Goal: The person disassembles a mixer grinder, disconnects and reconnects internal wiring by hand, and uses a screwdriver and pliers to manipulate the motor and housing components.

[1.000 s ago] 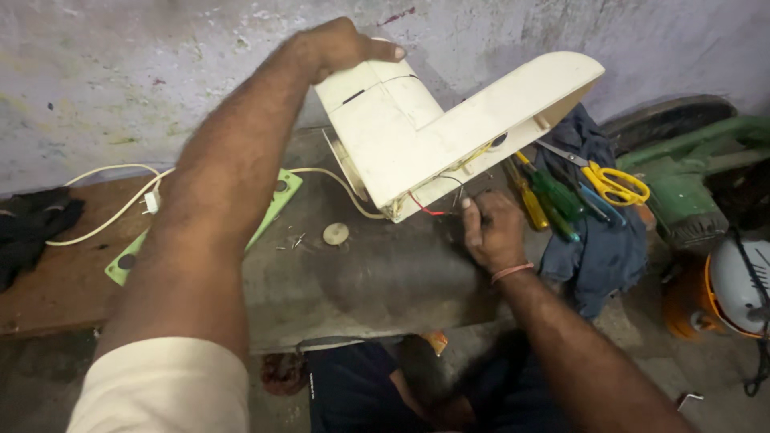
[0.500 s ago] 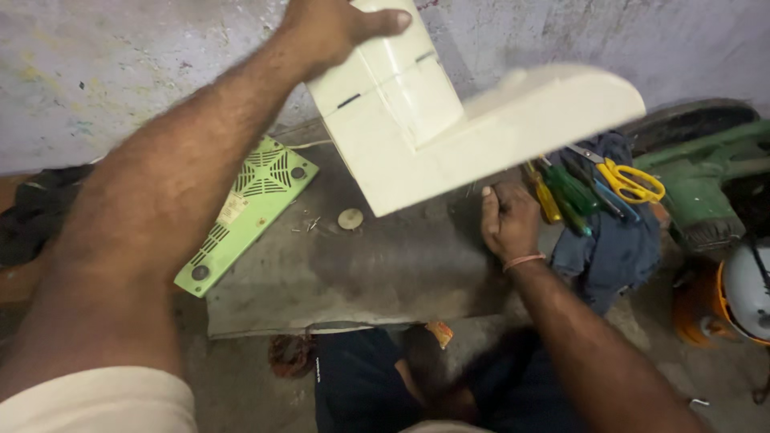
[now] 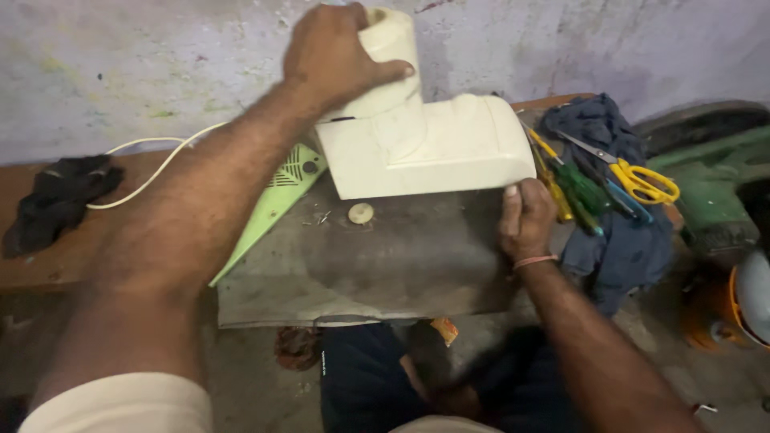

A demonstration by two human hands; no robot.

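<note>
Our left hand (image 3: 333,52) grips cream housing (image 3: 425,144) by neck, above worktop (image 3: 385,256); right hand (image 3: 525,216) clamps near-right corner. Risk: housing slips, drops on small disc (image 3: 361,212).

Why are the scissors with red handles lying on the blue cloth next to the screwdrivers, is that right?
Nearly right. The scissors have yellow handles, not red. The head view shows them lying on the blue cloth next to the screwdrivers.
</note>
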